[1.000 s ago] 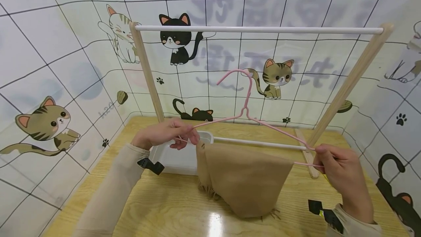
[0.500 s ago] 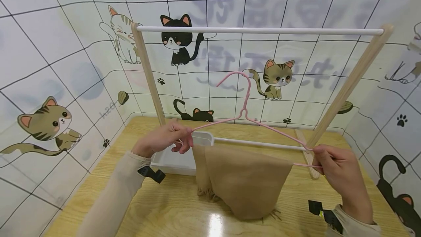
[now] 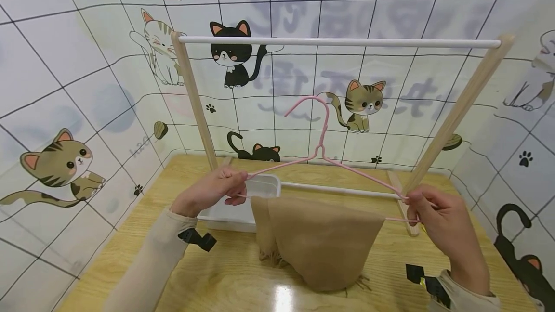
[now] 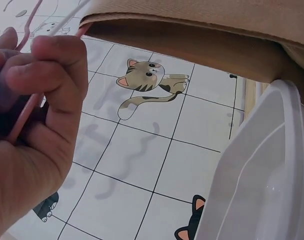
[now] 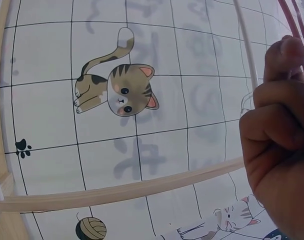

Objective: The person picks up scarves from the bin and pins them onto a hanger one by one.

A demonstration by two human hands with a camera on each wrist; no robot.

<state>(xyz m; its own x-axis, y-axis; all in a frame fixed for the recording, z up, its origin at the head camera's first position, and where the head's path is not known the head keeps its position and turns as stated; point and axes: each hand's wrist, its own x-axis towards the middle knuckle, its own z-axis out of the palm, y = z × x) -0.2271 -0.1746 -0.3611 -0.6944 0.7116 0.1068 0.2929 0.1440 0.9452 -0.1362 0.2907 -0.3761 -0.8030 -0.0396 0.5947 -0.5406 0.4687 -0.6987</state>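
Observation:
A pink clothes hanger (image 3: 322,135) is held up by its two ends, hook at the top. My left hand (image 3: 215,188) grips its left end, the fingers curled round the wire in the left wrist view. At the other end my right hand (image 3: 446,220) pinches the corner between thumb and fingers. Over the hanger's bottom bar hangs a tan scarf (image 3: 323,244) with fringed ends, folded in two. Its left edge lies close to my left hand. In the right wrist view the curled fingers (image 5: 277,112) show, with only a bit of pink wire.
Behind the hanger stands a wooden rack with a white top rod (image 3: 338,41) and a lower white rod (image 3: 338,188). A white plastic basin (image 3: 230,227) sits on the wooden table (image 3: 208,268), behind and below my left hand. Cat-patterned sheets line the walls.
My left hand has slid a little left and down to the hanger's end, its fingers now curled closer. The hanger and scarf have sunk slightly; the right hand is almost where it was.

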